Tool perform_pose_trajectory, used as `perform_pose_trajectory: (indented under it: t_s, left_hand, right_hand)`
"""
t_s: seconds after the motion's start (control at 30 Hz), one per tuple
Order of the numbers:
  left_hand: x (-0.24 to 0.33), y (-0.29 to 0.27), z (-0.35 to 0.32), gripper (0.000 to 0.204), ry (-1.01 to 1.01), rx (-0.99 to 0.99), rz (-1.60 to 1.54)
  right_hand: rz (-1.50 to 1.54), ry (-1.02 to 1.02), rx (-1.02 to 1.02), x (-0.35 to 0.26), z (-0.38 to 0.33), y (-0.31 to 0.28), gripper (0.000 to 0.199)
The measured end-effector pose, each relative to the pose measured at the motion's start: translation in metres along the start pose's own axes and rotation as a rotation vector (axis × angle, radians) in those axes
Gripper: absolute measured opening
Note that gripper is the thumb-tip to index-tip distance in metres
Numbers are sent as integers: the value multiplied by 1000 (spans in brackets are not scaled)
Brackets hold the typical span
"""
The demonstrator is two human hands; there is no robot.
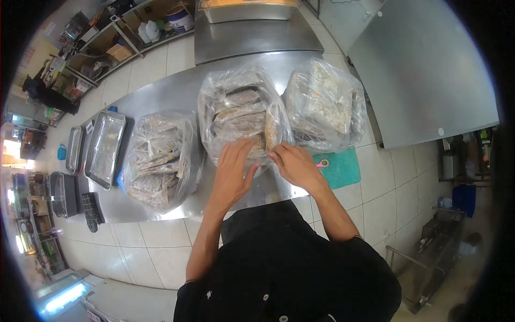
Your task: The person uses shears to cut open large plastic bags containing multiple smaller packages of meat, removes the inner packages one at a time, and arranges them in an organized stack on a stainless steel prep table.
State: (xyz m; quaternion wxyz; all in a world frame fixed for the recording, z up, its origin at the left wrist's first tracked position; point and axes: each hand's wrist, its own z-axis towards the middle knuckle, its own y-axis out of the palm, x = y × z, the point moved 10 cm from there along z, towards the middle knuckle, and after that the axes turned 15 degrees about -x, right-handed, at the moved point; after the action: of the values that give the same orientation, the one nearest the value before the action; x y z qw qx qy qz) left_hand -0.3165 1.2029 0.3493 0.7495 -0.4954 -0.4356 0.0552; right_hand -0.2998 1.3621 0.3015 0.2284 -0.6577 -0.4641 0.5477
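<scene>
A clear plastic bag [244, 80] full of long brown, coated-looking pieces stands in the middle of the steel table [257, 193], its mouth spread wide. My left hand [233, 161] lies on the bag's near side with its fingers stretched forward and the thumb apart. At the near right corner, my right hand [295, 165] has its fingers bent and pinched at the plastic edge. To the left sits a second clear bag [158, 161] of similar brown pieces. On the right, a third bag [324, 102] holds a pale, crumbly block with plastic over it.
Two metal trays [105, 150] [74, 150], a grey bin [63, 193] and a dark patterned mitt [91, 209] are at the left. Pink-handled scissors [322, 163] lie on a green mat [343, 167]. A steel container [249, 12] stands beyond; a large metal panel [424, 70] is right.
</scene>
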Motion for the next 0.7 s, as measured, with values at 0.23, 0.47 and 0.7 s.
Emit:
perform_pose_trajectory:
  t_s: [0.23, 0.47, 0.7]
  left_hand:
    - [-3, 57, 29, 31, -51, -158, -35]
    - [-29, 57, 75, 30, -334, -139, -212]
    - [-14, 73, 42, 51, -295, -161, -41]
  right_hand:
    - [151, -6, 238, 11, 19, -63, 57]
    - [126, -94, -54, -1, 100, -84, 56]
    - [91, 66, -60, 10, 75, -59, 61]
